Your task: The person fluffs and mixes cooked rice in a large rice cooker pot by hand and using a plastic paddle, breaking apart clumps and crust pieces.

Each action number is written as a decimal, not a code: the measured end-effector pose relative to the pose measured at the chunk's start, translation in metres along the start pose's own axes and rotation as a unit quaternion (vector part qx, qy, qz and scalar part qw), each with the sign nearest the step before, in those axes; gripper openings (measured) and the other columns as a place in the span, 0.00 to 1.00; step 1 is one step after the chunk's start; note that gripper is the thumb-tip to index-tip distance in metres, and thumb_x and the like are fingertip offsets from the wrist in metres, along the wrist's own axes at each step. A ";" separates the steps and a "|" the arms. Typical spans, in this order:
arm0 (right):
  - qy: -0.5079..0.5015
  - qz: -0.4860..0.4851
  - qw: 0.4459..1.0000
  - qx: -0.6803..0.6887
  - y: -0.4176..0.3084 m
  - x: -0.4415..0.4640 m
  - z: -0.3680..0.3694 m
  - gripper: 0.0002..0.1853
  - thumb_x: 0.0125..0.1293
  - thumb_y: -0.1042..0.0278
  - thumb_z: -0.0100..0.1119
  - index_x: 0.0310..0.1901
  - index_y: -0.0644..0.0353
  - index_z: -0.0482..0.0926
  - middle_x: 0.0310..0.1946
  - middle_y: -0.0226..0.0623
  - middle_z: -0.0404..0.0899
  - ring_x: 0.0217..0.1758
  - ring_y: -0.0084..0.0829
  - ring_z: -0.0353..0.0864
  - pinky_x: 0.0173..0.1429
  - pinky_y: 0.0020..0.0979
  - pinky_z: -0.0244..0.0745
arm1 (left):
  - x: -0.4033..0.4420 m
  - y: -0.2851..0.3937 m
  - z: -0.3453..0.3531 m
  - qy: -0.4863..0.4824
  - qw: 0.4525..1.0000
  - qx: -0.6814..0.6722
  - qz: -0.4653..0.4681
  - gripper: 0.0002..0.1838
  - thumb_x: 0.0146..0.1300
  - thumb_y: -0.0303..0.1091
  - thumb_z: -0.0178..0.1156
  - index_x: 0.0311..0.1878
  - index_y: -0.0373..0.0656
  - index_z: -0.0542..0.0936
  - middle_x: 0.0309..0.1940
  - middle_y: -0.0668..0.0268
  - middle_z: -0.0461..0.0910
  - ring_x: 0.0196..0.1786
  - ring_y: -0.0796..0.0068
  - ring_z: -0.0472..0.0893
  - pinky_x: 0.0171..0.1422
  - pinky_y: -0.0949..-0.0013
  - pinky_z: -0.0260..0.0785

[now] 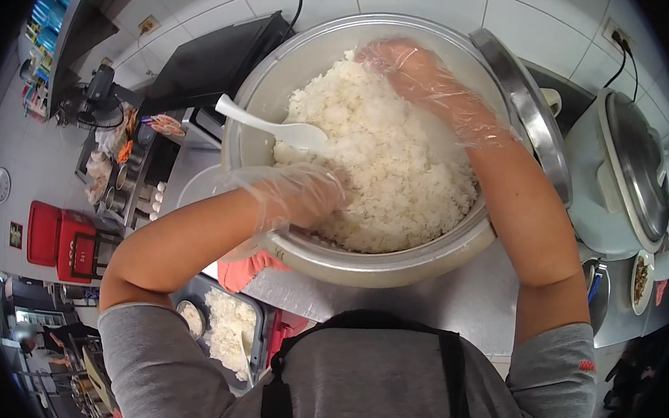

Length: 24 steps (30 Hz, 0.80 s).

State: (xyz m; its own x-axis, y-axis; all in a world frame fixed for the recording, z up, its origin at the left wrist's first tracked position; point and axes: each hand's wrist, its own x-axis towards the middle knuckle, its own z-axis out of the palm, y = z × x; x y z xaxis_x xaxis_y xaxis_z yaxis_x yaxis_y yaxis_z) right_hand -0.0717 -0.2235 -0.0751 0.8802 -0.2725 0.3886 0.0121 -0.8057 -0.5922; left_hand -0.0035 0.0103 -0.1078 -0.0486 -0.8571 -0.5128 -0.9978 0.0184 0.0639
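A large round pot (423, 269) holds a heap of cooked white rice (384, 151). Both my hands are inside it, each in a clear plastic glove. My left hand (314, 196) presses into the near left side of the rice, its fingers buried out of sight. At the far side, between the heap and the pot wall, is my right hand (401, 64); its fingers bend down behind the rice and their tips are hidden. A white rice paddle (267, 127) lies with its blade on the rice and its handle over the left rim.
A metal lid (528, 106) leans against the pot's right side. Farther right stands a lidded rice cooker (628, 173), with a plate of food (641, 283) near it. Below left, a grey tub (261, 312) contains more rice. A pink cloth (245, 271) touches the pot.
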 end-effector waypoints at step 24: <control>-0.123 -0.084 0.989 -0.016 0.001 0.002 0.022 0.13 0.72 0.61 0.52 0.50 0.57 0.81 0.48 0.44 0.82 0.50 0.40 0.81 0.61 0.38 0.73 | 0.014 -0.105 -0.077 0.328 0.937 -0.074 -0.092 0.06 0.55 0.33 0.65 0.34 0.43 0.82 0.32 0.59 0.84 0.38 0.58 0.83 0.44 0.59 0.74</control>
State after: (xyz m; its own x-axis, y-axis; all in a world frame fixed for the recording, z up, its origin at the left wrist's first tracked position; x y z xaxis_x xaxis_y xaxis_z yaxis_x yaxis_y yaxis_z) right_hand -0.0596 -0.2132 -0.0900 0.9556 0.0004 0.2946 0.1576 -0.8456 -0.5100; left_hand 0.1037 -0.0433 -0.0555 0.2113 -0.9715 0.1075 -0.9669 -0.1916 0.1687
